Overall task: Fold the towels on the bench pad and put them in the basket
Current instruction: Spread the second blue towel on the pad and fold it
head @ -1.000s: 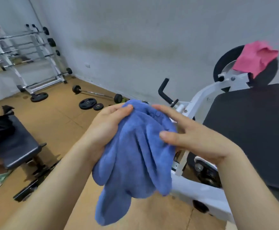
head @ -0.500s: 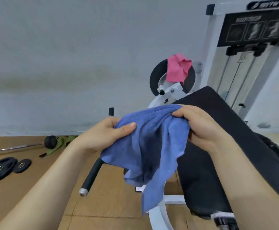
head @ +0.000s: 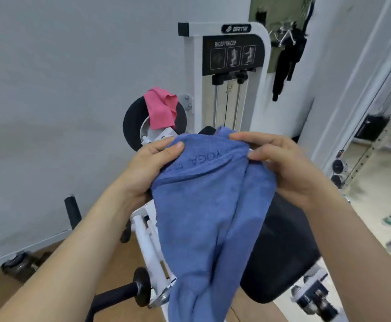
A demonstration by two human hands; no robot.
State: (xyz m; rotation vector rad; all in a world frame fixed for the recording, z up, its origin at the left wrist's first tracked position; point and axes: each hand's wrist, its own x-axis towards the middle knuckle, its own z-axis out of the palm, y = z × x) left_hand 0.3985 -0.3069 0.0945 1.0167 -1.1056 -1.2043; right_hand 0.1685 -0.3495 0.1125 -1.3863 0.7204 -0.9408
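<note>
A blue towel [head: 203,217] with raised lettering hangs in front of me, held up by its top edge. My left hand [head: 152,168] pinches the towel's upper left part between thumb and fingers. My right hand [head: 280,163] grips the upper right part, fingers curled over the edge. The towel droops over the black bench pad [head: 282,247] of a white machine. A pink towel [head: 160,108] is draped over a black roller pad at the back. No basket is in view.
The white bicep/tricep machine [head: 227,77] stands against the grey wall. Its black handle [head: 117,296] juts out low on the left. Dark straps [head: 285,54] hang on the wall at the right. A rack with weights [head: 338,168] stands at the far right.
The view has swung right and up, bringing the machine's weight stack and placard to centre. Both hands have shifted along the blue towel's top edge and spread it wider.
</note>
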